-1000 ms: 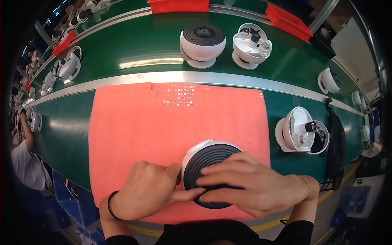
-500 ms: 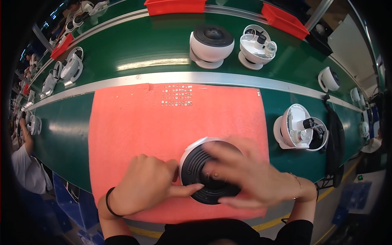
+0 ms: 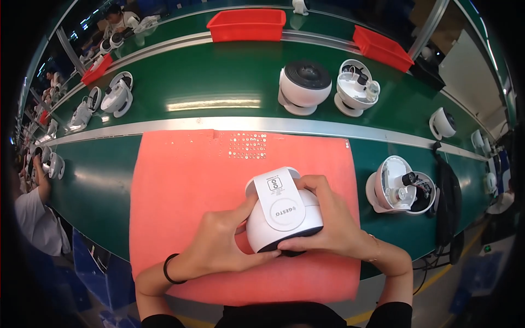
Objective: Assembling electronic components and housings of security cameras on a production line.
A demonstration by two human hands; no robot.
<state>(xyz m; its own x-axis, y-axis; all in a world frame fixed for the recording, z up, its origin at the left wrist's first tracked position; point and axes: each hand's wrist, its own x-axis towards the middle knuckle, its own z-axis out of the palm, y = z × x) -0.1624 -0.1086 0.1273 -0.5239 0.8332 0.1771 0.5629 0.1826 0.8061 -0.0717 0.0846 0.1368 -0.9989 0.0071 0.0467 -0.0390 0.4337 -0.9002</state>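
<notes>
At the near edge of the table (image 3: 98, 188), the person's left hand (image 3: 229, 238) and right hand (image 3: 334, 221) clasp a round gadget (image 3: 283, 205), fingers part-curled around its sides, thumb tips almost meeting at its dark rim. It is over the pink cloth (image 3: 186, 218) — whether resting or lifted cannot be told. Its smooth white shell looks closed, a flat, round-ended bracket facing up, so this one seems largely put together. The cloth looks soft and fuzzy; towards its far edge, small shiny screws (image 3: 247, 146) sit in tidy rows, apparently unused. Off its right edge, an open gadget (image 3: 392, 183) bares wires and a black part — seemingly unfinished. Past the metal strip (image 3: 191, 125) at the table's far edge stand a closed gadget (image 3: 307, 90) with a ridged black top and another open shell (image 3: 355, 93); beyond are red plastic bins (image 3: 247, 27).
</notes>
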